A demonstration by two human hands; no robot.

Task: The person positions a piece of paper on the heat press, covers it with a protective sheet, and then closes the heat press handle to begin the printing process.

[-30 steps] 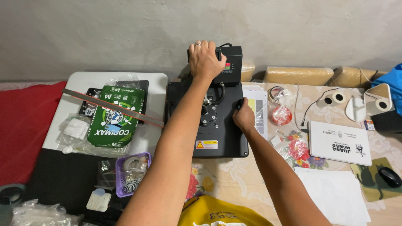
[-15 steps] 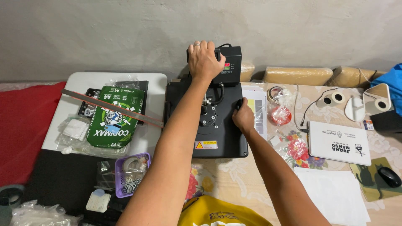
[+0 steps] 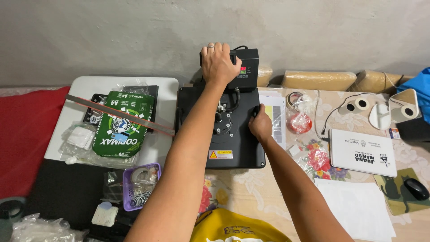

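- The heat press [image 3: 224,134], a flat black machine, sits at the middle of the table, its back end close to the wall; every place below is told from it.
- The left hand [image 3: 218,63] is clenched around the black handle [image 3: 204,57] at the far end of the press, next to the control box [image 3: 247,69] with its small lit display.
- The right hand [image 3: 260,125] grips the right edge of the press's top plate, fingers curled over the rim, thumb on top.
- To work the handle well, I judge the pull should be steady, with the right hand bracing the plate so the machine does not slide, and fingers kept off the seam between the plates, which may be hot.
- Just right of the press lies a printed sheet [image 3: 275,117], partly under the right wrist; beyond it a roll of tape [image 3: 299,122] in clear wrap.
- Further right: a white tablet-like box [image 3: 363,152], blank paper [image 3: 358,208], a mouse [image 3: 416,188].
- Left of the press: a green paper ream [image 3: 120,130] with a long metal ruler [image 3: 121,114] across it, pointing at the press's left edge.
- Near left, in front: a purple basket [image 3: 139,186] of small parts.
- A coiled cable [image 3: 236,99] lies on top of the plate, near the handle's path.
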